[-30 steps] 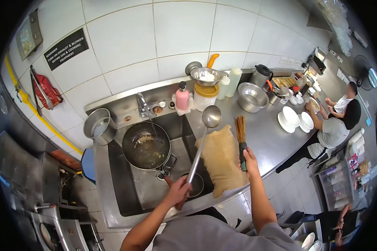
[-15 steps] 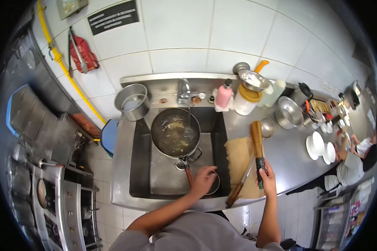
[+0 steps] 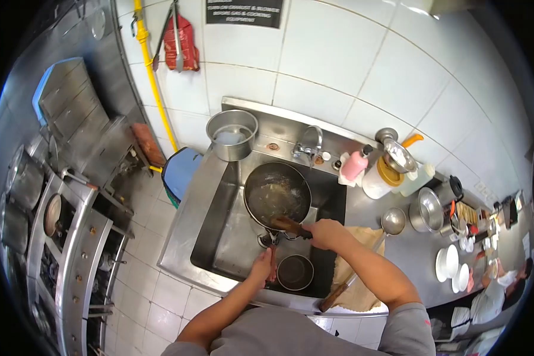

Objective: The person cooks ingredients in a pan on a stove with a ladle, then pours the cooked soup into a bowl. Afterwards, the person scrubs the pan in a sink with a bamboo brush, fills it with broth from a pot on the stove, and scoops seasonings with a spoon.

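Note:
A dark wok with cloudy water and pale food bits in it sits in the sink under the faucet. My left hand is closed around the wok's wooden handle. In my right hand is a bamboo wok brush with a black-wrapped grip. Its flared brown end reaches over the near rim into the wok; whether it touches the bottom, I cannot tell. A small dark pot stands in the sink, between my forearms.
Right of the sink, a long ladle lies across a tan cloth. Behind are a pink soap bottle, a tub and a steel pot. Another pot stands back left. A person is far right.
My right hand has brought the brush from above the counter left to the wok. My left hand has moved onto the wok handle. The view has turned and shifted.

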The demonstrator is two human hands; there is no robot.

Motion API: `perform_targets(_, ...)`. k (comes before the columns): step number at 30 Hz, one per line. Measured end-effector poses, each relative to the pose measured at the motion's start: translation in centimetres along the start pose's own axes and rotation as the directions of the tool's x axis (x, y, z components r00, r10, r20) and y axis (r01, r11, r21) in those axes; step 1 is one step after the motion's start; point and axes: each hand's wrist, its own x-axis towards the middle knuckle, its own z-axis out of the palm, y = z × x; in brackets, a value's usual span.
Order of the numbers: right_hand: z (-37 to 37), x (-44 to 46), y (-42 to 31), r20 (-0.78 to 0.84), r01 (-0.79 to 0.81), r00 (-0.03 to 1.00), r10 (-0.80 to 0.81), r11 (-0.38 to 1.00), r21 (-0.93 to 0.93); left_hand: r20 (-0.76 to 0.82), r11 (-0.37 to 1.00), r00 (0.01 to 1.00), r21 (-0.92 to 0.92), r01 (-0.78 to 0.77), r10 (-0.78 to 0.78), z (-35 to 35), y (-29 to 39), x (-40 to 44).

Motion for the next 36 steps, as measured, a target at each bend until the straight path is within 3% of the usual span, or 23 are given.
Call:
perform_targets(4, 1.3, 4.2, -1.3, -0.010, 0.085, 0.996, -0.085, 0.994, -0.067, 0.002, 0.998, 1.000, 0.063, -0.020, 0.020, -1.0, 0.7, -1.1)
perform_targets(6, 3.3, 9.1, 0.3, -0.208, -0.139, 0.970, 0.124, 0.989, -0.057, 0.002, 0.998, 1.000, 0.068, -0.014, 0.014, -1.2, 1.6, -0.6)
perform_targets(9, 2.1, 9.5, -2.0, -0.191, -0.155, 0.971, 0.140, 0.986, -0.065, 0.065, 0.998, 0.998, 0.065, -0.024, 0.020, -1.1, 3.6, -1.0)
perform_targets(11, 2.2, 8.3, -3.9, -0.176, -0.104, 0.981, 0.082, 0.987, -0.122, 0.047, 0.996, 0.998, 0.075, -0.049, 0.046, -0.8, 4.0, -1.7)
perform_targets(13, -0.3, 4.7, -6.7, -0.082, 0.012, 0.996, -0.017, 0.999, -0.052, 0.036, 0.994, 0.997, 0.085, -0.071, 0.068, -0.7, 4.1, -1.4)
perform_targets(15, 0.1, 6.4, -6.8, -0.043, 0.001, 0.999, -0.002, 1.000, -0.030, 0.039, 0.989, 0.996, 0.120, -0.082, 0.078, -0.9, 3.4, -1.8)
perform_targets(17, -0.1, 10.2, -5.2, -0.152, -0.133, 0.977, 0.147, 0.986, 0.098, 0.031, 0.993, 0.998, 0.105, -0.054, 0.051, -0.4, 4.1, -2.5)
perform_targets(20, 2.4, 15.2, -3.7, -0.205, -0.218, 0.949, 0.240, 0.968, 0.124, 0.029, 0.995, 1.000, 0.094, -0.014, 0.011, -0.4, 4.9, -2.9)
perform_targets(21, 1.6, 14.1, -4.7, -0.209, -0.218, 0.948, 0.240, 0.968, 0.125, 0.032, 0.995, 0.999, 0.096, 0.010, -0.013, -0.8, 4.9, -2.9)
perform_targets(23, -1.3, 8.8, -8.5, -0.083, -0.033, 0.996, 0.032, 0.999, -0.007, 0.048, 0.997, 0.999, 0.083, 0.002, -0.006, -1.5, 4.5, -2.7)
perform_targets(25, -1.4, 8.7, -8.9, -0.035, -0.060, 0.998, 0.060, 0.998, 0.000, 0.062, 0.997, 0.998, 0.070, 0.007, -0.011, -2.0, 3.9, -2.5)
perform_targets(28, -0.8, 14.1, -4.7, -0.120, -0.255, 0.957, 0.264, 0.963, 0.089, 0.116, 0.997, 0.993, 0.069, -0.022, 0.014, -2.2, 4.9, -2.0)
perform_targets(32, -1.7, 12.4, -3.6, -0.166, -0.193, 0.967, 0.192, 0.981, 0.005, 0.156, 0.997, 0.987, 0.068, 0.028, -0.038, -3.2, 5.5, -1.8)
perform_targets(34, -2.6, 8.6, -3.6, 0.026, -0.082, 0.996, 0.086, 0.988, -0.133, 0.185, 0.997, 0.982, 0.066, 0.029, -0.041, -4.0, 5.7, -1.6)
perform_targets(35, -3.8, 6.8, -4.5, 0.024, -0.079, 0.996, 0.083, 0.987, -0.137, 0.204, 0.998, 0.978, 0.059, 0.036, -0.048, -4.2, 5.9, -1.5)
perform_targets(36, -5.0, 4.9, -5.6, 0.166, -0.108, 0.980, 0.110, 0.994, -0.026, 0.221, 0.998, 0.974, 0.054, 0.045, -0.056, -4.3, 5.9, -1.6)
